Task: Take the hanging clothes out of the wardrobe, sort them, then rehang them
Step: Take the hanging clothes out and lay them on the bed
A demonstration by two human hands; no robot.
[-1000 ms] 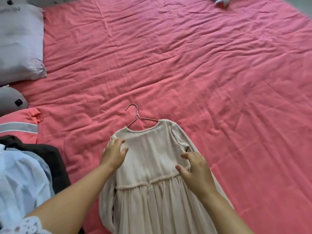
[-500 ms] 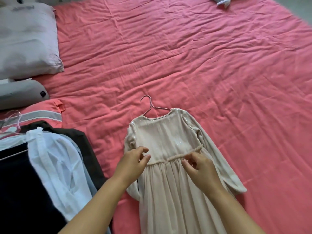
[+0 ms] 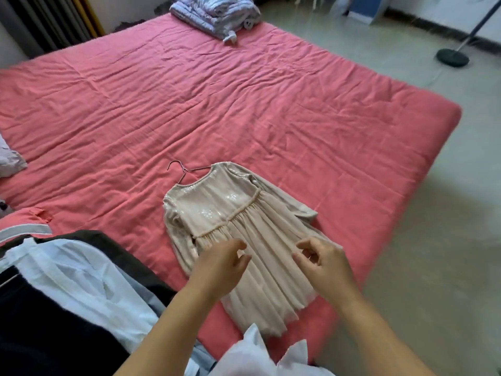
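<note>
Fingers (image 3: 238, 260) of the left hand (image 3: 219, 270) are loosely curled w/ thumb and tips apart, holding nothing; they hover just over the skirt of the cream dress (image 3: 244, 240), lower centre of frame. Right hand (image 3: 325, 264) mirrors it: fingers bent, a small gap btwn thumb and forefinger, no fabric visibly pinched, though whether the tips brush the tulle I can't tell.

The dress lies flat on the pink bedsheet (image 3: 244, 104), directly under and beyond both hands. Long axis runs from hem at lower centre up-left to the neckline, where the wire hanger (image 3: 184, 169) pokes out, hook pointing to upper left. So the hanger end is the far end, approx one dress-length past the fingers. Left hand is on the nearer side to the hook; right hand sits by the skirt's right edge, near the sleeve.

Judgement: smoothing or arranging during sorting; next grab prob needs a reach forward to the hanger.

Lower left: pile of other clothes (image 3: 67, 280), white and dark. Far upper centre: folded striped bedding (image 3: 214, 12).
</note>
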